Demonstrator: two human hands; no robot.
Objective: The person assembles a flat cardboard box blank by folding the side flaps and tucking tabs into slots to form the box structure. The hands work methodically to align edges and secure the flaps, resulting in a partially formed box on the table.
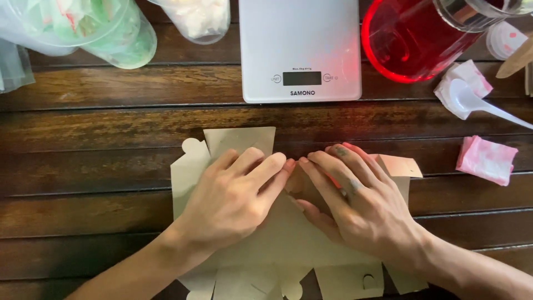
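Note:
A flat die-cut sheet of brown cardboard (191, 172) with tabs and flaps lies on the dark wooden table (83, 166). My left hand (233, 200) rests palm down on its left half, fingers together and pointing toward the middle. My right hand (355, 205) presses on the right half, fingertips meeting the left hand's near the sheet's centre. Both hands lie flat on the cardboard and cover its middle. A flap (400, 165) sticks out past my right hand.
A white digital kitchen scale (300, 50) stands at the back centre. A red-tinted clear jug (411, 39) sits back right, clear plastic containers (111, 28) back left. A white plastic scoop (472, 100) and pink-and-white blocks (487, 160) lie at the right.

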